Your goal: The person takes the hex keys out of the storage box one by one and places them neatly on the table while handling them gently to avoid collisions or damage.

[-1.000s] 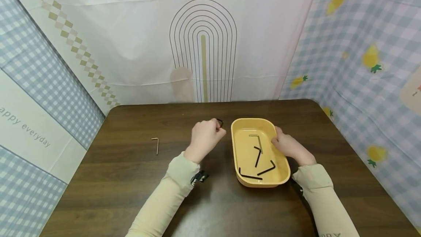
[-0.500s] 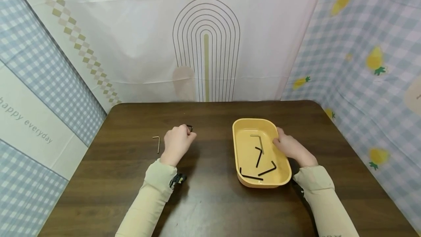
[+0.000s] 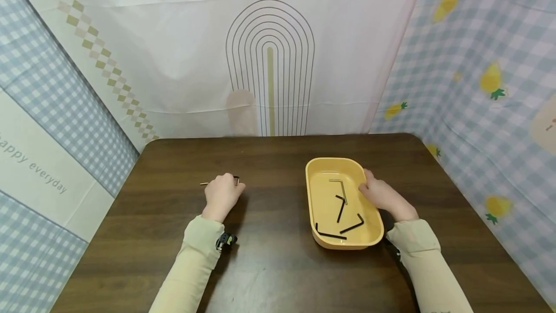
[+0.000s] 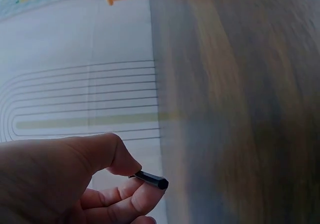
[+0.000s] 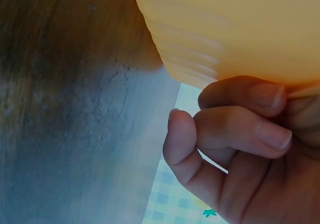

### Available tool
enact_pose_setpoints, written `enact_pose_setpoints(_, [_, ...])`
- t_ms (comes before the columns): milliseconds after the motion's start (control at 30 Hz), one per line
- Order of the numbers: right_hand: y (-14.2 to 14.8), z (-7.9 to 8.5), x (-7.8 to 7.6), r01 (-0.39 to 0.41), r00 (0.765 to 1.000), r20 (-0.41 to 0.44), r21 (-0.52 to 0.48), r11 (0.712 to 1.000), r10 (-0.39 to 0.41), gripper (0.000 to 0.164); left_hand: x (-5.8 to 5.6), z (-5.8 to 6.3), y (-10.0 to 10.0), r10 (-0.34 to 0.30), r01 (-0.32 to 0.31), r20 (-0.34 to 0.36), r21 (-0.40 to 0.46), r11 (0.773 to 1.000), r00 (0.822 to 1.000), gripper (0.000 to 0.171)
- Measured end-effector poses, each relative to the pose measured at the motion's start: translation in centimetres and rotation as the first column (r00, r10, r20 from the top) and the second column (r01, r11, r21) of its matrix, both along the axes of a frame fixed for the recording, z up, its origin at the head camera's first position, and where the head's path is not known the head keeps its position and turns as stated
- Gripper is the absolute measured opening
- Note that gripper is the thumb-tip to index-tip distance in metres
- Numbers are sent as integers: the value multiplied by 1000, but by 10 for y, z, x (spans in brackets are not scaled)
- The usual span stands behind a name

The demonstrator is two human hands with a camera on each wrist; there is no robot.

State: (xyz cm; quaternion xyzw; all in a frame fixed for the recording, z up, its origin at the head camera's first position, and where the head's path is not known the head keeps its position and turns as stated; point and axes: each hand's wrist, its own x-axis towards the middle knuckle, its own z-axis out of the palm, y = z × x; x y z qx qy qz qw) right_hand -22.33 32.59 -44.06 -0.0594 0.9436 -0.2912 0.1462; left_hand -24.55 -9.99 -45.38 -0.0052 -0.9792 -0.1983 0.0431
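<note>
Between thumb and fingers my left hand [image 3: 222, 196] pinches a black hex key [image 4: 152, 180], its hexagonal end facing the left wrist camera. Just beyond that hand, a brass-coloured hex key [image 3: 203, 184] lies on the table, mostly hidden behind the knuckles in the head view. My right hand [image 3: 384, 197] grips the right side of a yellow plastic bin [image 3: 322, 212], fingers curled under its rim. Inside the bin lie another brass-coloured hex key [image 3: 343, 191] and black hex keys: one in the middle [image 3: 340, 211], one lower right [image 3: 352, 227] and one along the near end [image 3: 332, 234].
A dark wood table [image 3: 278, 274] carries everything. Behind it hangs a white cloth [image 3: 182, 62] with an arch print. Checked cloth [image 3: 469, 110] covers the right side, and more stands on the left.
My left hand has moved left from beside the bin and lower, carrying the black hex key to the brass-coloured one on the table. The right hand and bin stay put.
</note>
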Motion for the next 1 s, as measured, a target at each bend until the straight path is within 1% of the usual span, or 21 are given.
enact_pose_setpoints(133, [0,0,0,5,1000,3,0,1000,-5,66,-4,-5,-4,19,-19,33,-10,1000,999,40])
enact_pose_setpoints(333, [1,-1,0,16,1000,11,-9,1000,-16,66,-6,-12,-7,14,-13,63,-23,1000,998,43])
enact_pose_setpoints(567, [2,-4,1,21,999,24,-15,1000,-21,66,-9,-12,-5,18,-15,91,-34,999,996,39])
enact_pose_setpoints(800, [2,-2,-1,13,1000,12,-10,1000,-12,66,-12,-13,-6,25,-20,95,-49,999,995,33])
enact_pose_setpoints(1000, [1,0,-1,6,1000,8,-10,1000,-6,66,-12,-12,-5,24,-19,90,-52,998,996,34])
